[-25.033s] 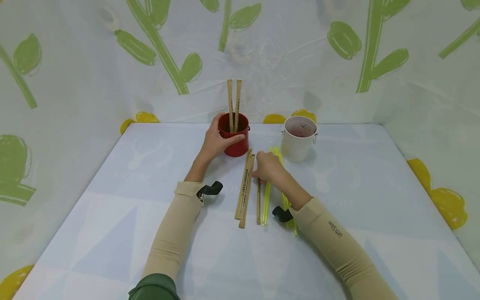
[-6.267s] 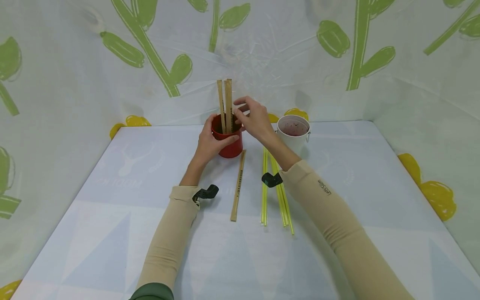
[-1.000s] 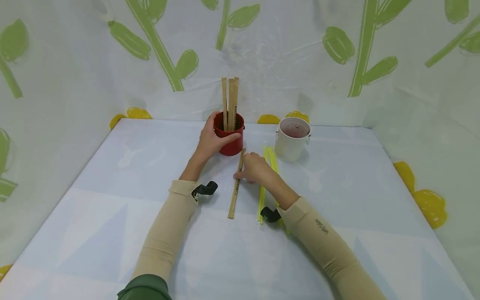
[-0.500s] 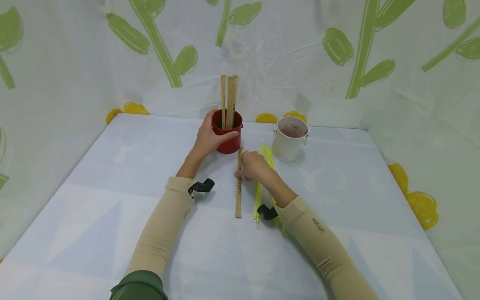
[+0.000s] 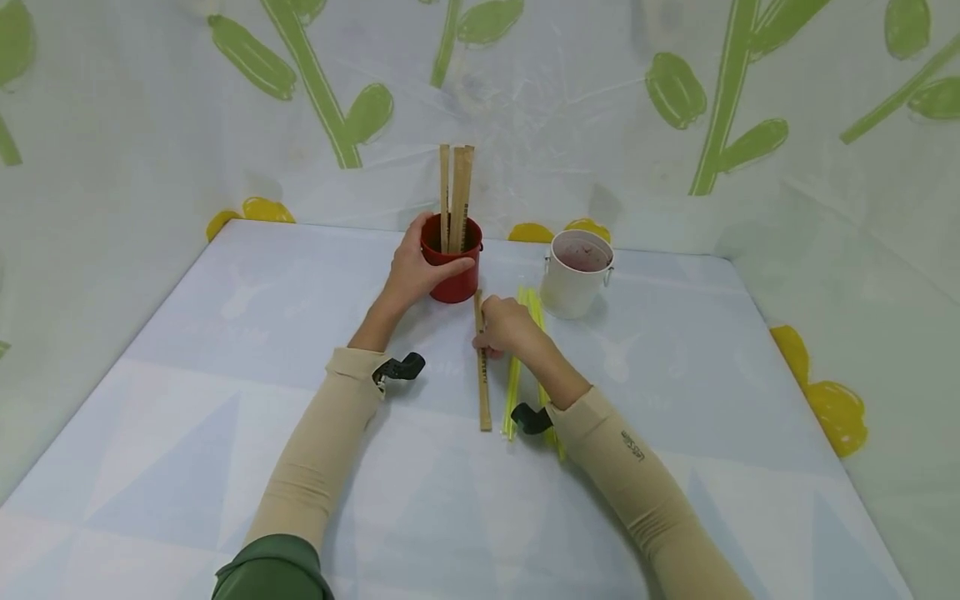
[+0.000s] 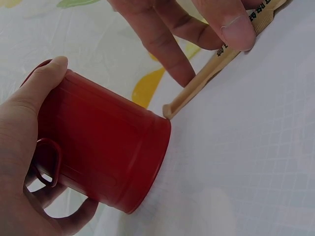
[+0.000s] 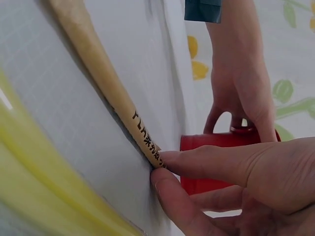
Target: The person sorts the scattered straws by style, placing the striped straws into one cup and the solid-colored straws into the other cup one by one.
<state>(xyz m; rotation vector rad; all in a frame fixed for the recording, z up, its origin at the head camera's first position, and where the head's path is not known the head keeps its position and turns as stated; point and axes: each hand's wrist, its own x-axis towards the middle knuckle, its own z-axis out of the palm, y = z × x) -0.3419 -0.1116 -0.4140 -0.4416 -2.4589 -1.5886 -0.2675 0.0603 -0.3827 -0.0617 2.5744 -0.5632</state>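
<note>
My left hand (image 5: 414,265) grips a small red bucket (image 5: 459,287) round its side, with the thumb across the front. Several paper-wrapped straws (image 5: 455,196) in brown sleeves stand upright inside the bucket. On the table just in front of it, one more paper-wrapped straw (image 5: 483,400) lies pointing toward me. My right hand (image 5: 512,327) pinches that straw between thumb and fingers near its far half; dark print shows on the sleeve (image 7: 123,105) in the right wrist view. In the left wrist view the straw's end (image 6: 179,103) appears close to the bucket's base.
Several bright yellow straws (image 5: 512,400) lie to the right, partly under my right hand and wrist. A white bucket (image 5: 572,287) stands behind them, with reddish marks inside. The patterned curtain (image 5: 570,125) rises behind the table's back edge.
Over 25 seconds, brown straws left the table and more stand in the red bucket. In the last second, my right hand has swung the remaining straw's near end rightward; the left hand keeps its grip.
</note>
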